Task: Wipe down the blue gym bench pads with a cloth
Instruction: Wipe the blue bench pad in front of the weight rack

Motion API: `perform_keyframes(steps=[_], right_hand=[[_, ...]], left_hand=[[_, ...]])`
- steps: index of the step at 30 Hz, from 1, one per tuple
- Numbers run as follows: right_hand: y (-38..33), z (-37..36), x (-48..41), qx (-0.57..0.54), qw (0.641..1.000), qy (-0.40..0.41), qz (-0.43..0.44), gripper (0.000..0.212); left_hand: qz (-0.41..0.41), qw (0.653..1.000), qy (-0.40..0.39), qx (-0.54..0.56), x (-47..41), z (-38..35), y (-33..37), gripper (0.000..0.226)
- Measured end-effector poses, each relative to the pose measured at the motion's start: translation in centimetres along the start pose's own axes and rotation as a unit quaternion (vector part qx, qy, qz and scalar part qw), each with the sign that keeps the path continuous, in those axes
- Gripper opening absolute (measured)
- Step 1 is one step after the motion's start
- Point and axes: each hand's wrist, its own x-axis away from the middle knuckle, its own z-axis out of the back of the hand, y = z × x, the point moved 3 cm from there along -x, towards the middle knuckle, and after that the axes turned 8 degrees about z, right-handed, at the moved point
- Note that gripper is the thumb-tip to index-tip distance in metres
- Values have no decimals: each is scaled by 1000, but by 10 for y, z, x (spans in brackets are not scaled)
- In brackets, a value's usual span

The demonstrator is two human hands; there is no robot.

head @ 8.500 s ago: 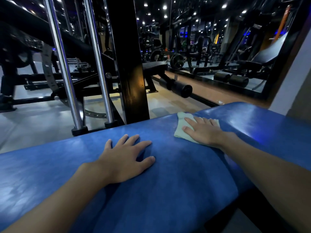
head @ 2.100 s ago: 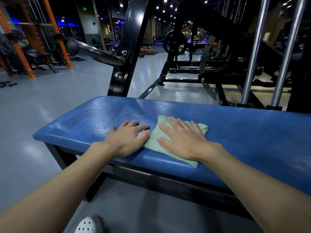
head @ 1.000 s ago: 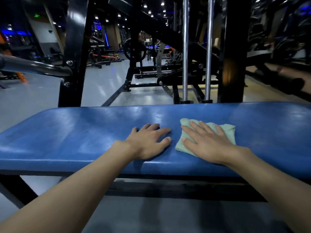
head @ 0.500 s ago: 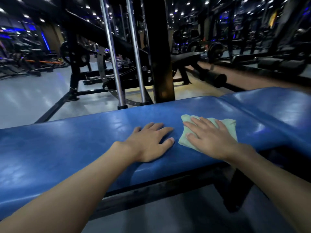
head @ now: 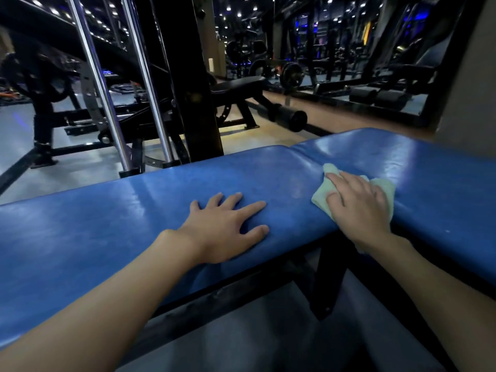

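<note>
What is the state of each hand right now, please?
Left hand: open, flat on the blue pad, holding nothing.
Right hand: open, pressing the green cloth onto the pad.

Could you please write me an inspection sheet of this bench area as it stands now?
Surface: long blue pad and second blue pad, glossy, meeting at a seam.
Job's things: green cloth lies across that seam.
Clutter: nothing seen.
Hands: left hand flat on the long blue pad; right hand presses the green cloth.
Cables: nothing seen.
Surroundings: chrome rods, black post, black bench and weight plates behind.
</note>
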Motion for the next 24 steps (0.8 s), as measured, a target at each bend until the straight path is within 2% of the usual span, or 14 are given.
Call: perform_keyframes(steps=[4,7,9,11,14,16,20,24], right_hand=[[-26,-7,19,-19,997,63,-33,60],[-40,-8,39,-12,997,57,50,54],[-26,-3,37,-10,996,40,84,54],[-8,-2,25,-8,997,46,53,55],[-16,-7,22,-28,995,78,-53,60],[-38,-11,31,-48,993,87,-63,59],[-93,-11,58,-49,992,112,28,49],[-111,-5,69,-16,986,67,151,48]], left_hand=[[1,1000,-8,12,1,3,1,64],[-3,999,-16,29,5,4,0,62],[-10,999,-8,33,13,2,-4,62],[-15,999,-2,30,24,-2,-15,65],[-11,1000,11,22,40,-7,-34,77],[-5,1000,16,25,45,-7,-40,77],[-5,999,30,27,52,-8,-42,90],[2,999,37,14,69,-8,-53,90]])
